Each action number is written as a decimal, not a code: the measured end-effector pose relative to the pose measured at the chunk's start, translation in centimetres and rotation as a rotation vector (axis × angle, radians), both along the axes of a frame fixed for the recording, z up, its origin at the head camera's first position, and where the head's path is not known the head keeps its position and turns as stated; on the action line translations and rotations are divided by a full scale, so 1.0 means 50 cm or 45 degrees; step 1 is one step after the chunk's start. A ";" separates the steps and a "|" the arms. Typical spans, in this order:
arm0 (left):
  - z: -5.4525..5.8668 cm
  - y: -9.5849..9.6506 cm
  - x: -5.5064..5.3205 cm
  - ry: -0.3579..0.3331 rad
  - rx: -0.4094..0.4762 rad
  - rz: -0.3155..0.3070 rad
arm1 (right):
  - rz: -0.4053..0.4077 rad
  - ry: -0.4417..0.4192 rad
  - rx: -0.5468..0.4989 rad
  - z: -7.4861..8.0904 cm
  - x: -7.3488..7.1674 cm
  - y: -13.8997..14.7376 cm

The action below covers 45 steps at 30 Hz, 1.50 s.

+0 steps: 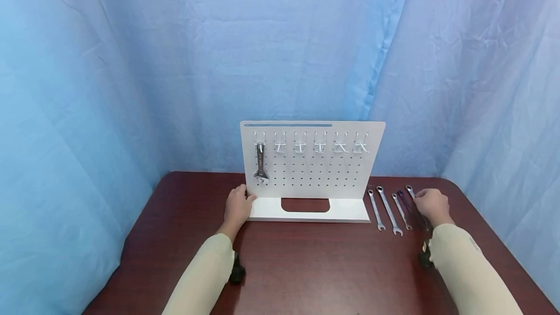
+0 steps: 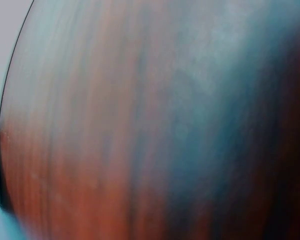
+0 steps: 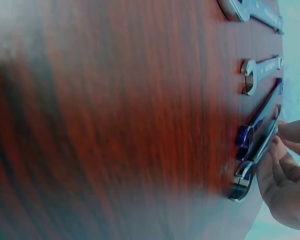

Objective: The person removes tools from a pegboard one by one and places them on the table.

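A white pegboard stand (image 1: 306,174) stands at the back of the table. My left hand (image 1: 236,206) grips its lower left edge, thumb on the base's front. An adjustable wrench (image 1: 260,162) hangs from the leftmost hook. To the right of the stand, several combination wrenches lie side by side, among them a long silver wrench (image 1: 388,210) and a purple wrench (image 3: 244,141). At the row's right end my right hand (image 1: 433,205) pinches a silver wrench (image 3: 243,180) by its shank; part of it is hidden by the fingers.
Several bare hooks (image 1: 320,147) run along the pegboard's upper part. The dark red-brown table (image 1: 315,266) extends in front of the stand. Blue curtains (image 1: 245,52) hang behind and at both sides. The left wrist view shows mostly blurred tabletop.
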<state>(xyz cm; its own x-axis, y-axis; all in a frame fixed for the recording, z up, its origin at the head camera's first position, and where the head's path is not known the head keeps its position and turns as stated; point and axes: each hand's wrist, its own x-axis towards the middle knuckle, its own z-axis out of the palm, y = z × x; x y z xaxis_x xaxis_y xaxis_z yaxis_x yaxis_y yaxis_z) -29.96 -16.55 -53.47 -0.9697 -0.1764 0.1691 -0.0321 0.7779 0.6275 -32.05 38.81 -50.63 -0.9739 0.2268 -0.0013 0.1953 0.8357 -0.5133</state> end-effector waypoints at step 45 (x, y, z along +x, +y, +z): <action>0.004 -0.007 0.001 -0.014 -0.013 -0.003 | 0.812 0.318 -0.736 0.178 0.032 -0.731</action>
<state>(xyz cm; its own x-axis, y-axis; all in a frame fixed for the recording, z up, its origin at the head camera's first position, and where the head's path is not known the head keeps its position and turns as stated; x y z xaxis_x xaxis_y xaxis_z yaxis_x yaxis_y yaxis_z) -29.89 -16.90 -53.29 -0.9718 -0.1727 0.1606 -0.0371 0.7843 0.6192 -30.46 2.28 -41.74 -0.9019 -0.3276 0.2815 -0.3915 0.3448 -0.8531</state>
